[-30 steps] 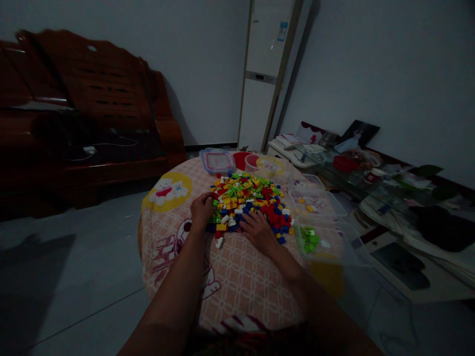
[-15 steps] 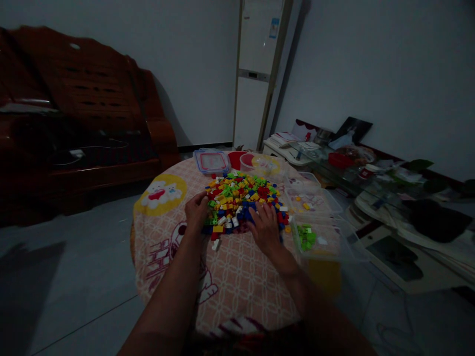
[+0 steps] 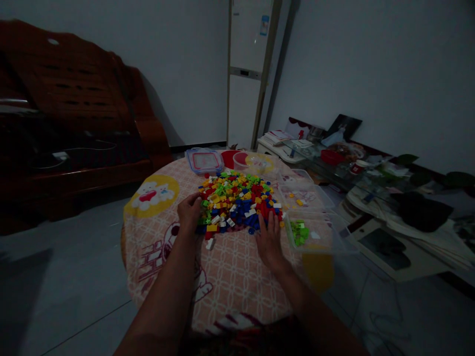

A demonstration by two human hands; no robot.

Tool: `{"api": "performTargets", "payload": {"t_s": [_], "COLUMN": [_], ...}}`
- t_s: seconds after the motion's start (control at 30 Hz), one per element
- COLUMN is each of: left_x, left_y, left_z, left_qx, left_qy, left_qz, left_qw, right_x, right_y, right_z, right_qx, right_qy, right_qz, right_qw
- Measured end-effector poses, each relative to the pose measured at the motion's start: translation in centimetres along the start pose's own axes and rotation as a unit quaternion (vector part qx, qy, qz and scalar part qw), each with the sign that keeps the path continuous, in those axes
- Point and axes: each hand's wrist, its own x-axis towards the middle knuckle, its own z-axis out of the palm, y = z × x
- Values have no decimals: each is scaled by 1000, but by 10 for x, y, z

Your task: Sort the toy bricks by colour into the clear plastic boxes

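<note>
A heap of small toy building bricks (image 3: 232,200) in red, yellow, green, blue and white covers the middle of the round table. At its left edge is my left hand (image 3: 189,212), fingers curled together; whatever they hold, if anything, is hidden. My right hand (image 3: 270,242) reaches the heap's front right edge, its fingers stretched out and touching the red and blue bricks there. A white brick (image 3: 210,244) lies apart on the cloth, in front of the heap. Right of my right hand, a clear plastic box (image 3: 334,237) contains several green bricks (image 3: 299,232).
Another clear box (image 3: 322,198) with a few yellow bricks stands behind the first. At the table's back are a blue-rimmed lid (image 3: 204,160) and a round clear tub (image 3: 243,160). A patterned cloth (image 3: 233,282) covers the table. A cluttered glass stand (image 3: 334,168) lies to the right.
My right hand has drawn back toward me and slightly right, uncovering blue bricks. My left hand stays at the heap's left edge. The whole view has shifted a little.
</note>
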Motion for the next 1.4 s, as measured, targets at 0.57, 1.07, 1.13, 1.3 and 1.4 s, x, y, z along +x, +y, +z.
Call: {"api": "performTargets", "payload": {"t_s": [0.57,1.07,1.13,1.3,1.4], "left_x": [-3,-8,-8,-4,0], "left_y": [6,11,12,15,15], "left_z": [-2,1,3,13,19], "left_qx": [10,8,2,-21,-37], "left_qy": [-5,20,23,21,10], "left_qz": [4,-17,-20,-40,-32], "left_qw": [1000,1000,1000,999,999], "right_x": [11,47,61,86,86], "right_y": [-7,2,-3,-9,-4], "right_z": [-25,12,15,24,27], "right_qx": [-27,137,156,184,188], "right_qy": [33,37,44,91,121], "right_qz": [-2,-39,-39,-55,-63], "right_qw": [999,989,986,977,973]}}
